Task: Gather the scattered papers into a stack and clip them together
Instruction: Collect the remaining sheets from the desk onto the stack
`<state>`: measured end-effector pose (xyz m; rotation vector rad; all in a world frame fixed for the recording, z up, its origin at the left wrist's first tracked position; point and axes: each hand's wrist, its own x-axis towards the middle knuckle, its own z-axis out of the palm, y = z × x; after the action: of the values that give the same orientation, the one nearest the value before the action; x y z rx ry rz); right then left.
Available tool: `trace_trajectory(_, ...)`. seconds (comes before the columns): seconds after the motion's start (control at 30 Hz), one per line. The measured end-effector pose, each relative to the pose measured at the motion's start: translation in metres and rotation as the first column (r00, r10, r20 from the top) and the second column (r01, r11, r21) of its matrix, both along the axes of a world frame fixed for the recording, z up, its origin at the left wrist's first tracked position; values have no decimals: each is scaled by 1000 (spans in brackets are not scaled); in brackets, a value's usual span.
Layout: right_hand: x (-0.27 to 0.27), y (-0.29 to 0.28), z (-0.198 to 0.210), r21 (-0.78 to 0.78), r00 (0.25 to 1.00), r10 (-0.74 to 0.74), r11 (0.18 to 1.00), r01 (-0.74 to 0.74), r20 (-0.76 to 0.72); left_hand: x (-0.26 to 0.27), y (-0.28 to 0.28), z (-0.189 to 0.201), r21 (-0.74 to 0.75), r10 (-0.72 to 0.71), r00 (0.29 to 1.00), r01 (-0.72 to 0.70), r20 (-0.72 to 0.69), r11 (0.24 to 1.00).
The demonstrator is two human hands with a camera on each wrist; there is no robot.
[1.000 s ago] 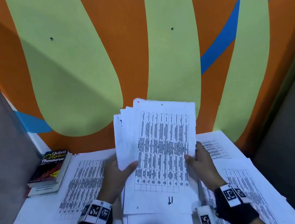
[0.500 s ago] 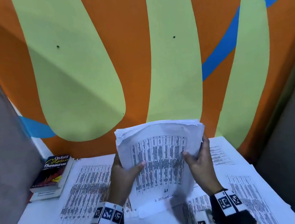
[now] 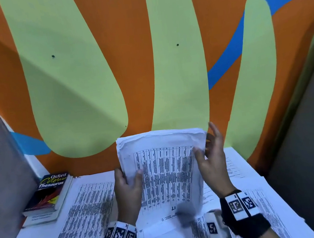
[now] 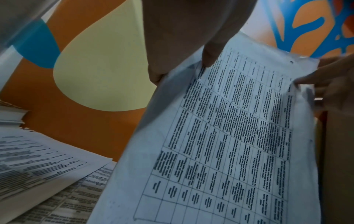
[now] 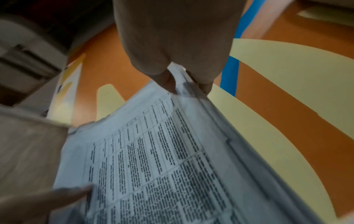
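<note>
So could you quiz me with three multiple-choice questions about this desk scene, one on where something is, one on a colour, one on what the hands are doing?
1. Where is the Oxford thesaurus?
A. At the table's far left
B. On the held stack
C. By the right wrist

2. What colour is the wall behind the green shapes?
A. White
B. Orange
C. Black

3. How is the stack of papers held?
A. Flat on the table, untouched
C. Pinned under the book
B. Upright between both hands

Answers: 1 A, it lies on another book at the table's left edge. 2 B, orange surrounds the shapes. 3 B, the left hand and right hand pinch its side edges.
</note>
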<state>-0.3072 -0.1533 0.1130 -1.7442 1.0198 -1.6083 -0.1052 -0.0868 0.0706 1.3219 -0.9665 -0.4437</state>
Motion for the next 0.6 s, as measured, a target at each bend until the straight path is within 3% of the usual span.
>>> trace_trajectory(0.07,1,-1,-12,159,997,39,986,-48,61,1,-3,-4,3,12,1000,-12,7,1000)
trace_trajectory(0.13,5,-1,-26,245,995,104,964,-101,1,-2,-8,-7,27,4,1000,-5,3,1000)
trace_trajectory(0.23,12,3,-27,192,996,56,980,-44,-62,-6,-9,0,13,-15,1000,15,-25,1000)
trace_trajectory(0.4,11,9,-21,127,998,63,990,-65,18,-6,-6,7,-42,-20,1000,20,0,999)
trace_trajectory(0.5,15,8,-40,201,994,11,980,12,-108,-6,-7,1,36,-21,1000,20,24,999)
trace_trajectory(0.6,20,10,-43,189,991,-10,981,36,-133,-5,-8,5,14,22,999,-22,49,1000)
